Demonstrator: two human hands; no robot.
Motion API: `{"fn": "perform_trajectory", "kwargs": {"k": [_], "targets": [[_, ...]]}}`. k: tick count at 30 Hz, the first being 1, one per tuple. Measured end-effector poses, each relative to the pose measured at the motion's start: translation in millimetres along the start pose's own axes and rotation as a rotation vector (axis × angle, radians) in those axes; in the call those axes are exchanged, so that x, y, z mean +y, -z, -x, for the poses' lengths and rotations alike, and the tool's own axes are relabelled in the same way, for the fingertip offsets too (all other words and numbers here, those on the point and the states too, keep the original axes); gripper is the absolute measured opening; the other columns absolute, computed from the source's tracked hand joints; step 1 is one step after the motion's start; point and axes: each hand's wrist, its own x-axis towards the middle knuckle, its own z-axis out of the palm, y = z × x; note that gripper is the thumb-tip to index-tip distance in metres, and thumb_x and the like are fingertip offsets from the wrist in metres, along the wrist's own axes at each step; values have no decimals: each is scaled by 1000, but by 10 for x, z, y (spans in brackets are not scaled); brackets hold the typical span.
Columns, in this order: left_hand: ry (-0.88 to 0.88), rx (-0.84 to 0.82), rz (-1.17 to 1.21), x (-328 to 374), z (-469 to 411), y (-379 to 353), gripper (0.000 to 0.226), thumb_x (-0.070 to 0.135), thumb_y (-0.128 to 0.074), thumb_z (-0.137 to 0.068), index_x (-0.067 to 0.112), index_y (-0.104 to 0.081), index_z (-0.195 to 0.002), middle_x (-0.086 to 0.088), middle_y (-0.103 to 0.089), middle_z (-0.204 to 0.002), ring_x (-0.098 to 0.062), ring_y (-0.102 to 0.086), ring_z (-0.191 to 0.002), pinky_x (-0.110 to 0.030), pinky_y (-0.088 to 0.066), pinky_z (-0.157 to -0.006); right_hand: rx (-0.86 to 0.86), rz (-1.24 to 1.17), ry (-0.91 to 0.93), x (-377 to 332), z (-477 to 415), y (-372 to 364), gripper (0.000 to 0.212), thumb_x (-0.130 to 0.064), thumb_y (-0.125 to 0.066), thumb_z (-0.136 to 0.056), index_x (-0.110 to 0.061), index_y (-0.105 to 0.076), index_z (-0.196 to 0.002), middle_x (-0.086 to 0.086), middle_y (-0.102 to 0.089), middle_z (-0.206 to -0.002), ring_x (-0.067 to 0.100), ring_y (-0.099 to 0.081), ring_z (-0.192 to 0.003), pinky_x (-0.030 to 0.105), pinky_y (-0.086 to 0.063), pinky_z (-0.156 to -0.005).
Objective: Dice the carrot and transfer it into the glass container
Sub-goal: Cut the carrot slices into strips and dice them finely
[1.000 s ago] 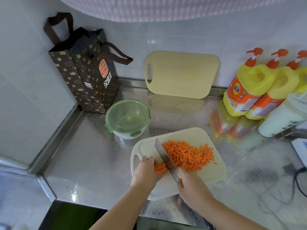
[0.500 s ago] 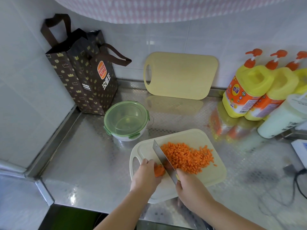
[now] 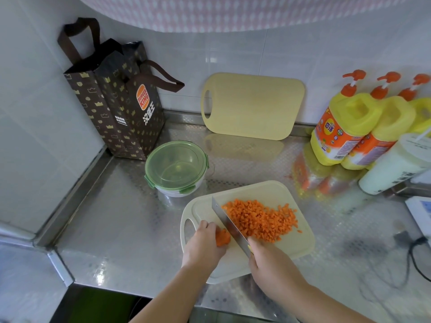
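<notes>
Left hand (image 3: pixel 202 247) pins the short orange carrot stub (image 3: pixel 222 237) at lower centre of the cream plastic cutting board (image 3: pixel 291 249), while the right hand (image 3: pixel 271 264) grips the steel-bladed knife (image 3: pixel 229 226) beside the heap of diced carrot (image 3: pixel 260 220). Being stiff, small and probably slippery, the stub is best held by curled fingertips at its far end. Compared with a second ago it is shorter; the lidded green-rimmed glass container (image 3: pixel 176 167) at centre left stays closed.

The shiny steel table (image 3: pixel 121 231) carries a pale cutting board (image 3: pixel 300 243) near its front edge. Just behind the board's left end stands the glass container (image 3: pixel 177 169) with its green lid on. Behind that, in the corner, stands a brown paper bag (image 3: pixel 116 113). Behind the board, a second board (image 3: pixel 251 106) leans on the wall; to its right stand yellow pump bottles (image 3: pixel 345 127) and a white bottle (image 3: pixel 394 164).
</notes>
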Motion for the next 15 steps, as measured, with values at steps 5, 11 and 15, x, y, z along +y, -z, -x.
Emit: {"fn": "perform_trajectory", "kwargs": {"k": [5,11,15], "targets": [[2,9,-15,14,-4,-6,27,34,-60,-87,19,-54,-107,4,-48,-110,-18,-59,-90,-27,-48,-74,-34,64,-53,-82,66,-62,27,-10,-33,-97,-15,-41,-122,1,-55,-110,20,-57,-93,27,-40,-67],[8,30,2,-4,-18,-20,27,37,-61,-87,18,-57,-107,4,-49,-109,-17,-59,-90,-27,-49,-76,-84,165,-49,-112,47,-164,35,-6,-38,-94,-12,-35,-128,2,-58,-107,18,-56,-79,18,-23,-47],[20,28,15,-9,-32,-42,27,39,-62,-87,19,-59,-105,4,-50,-107,-17,-59,-89,-29,-49,-77,-110,186,-70,-128,-12,-198,47,-2,-39,-92,-10,-28,-137,4,-57,-113,21,-57,-86,19,-20,-46]]}}
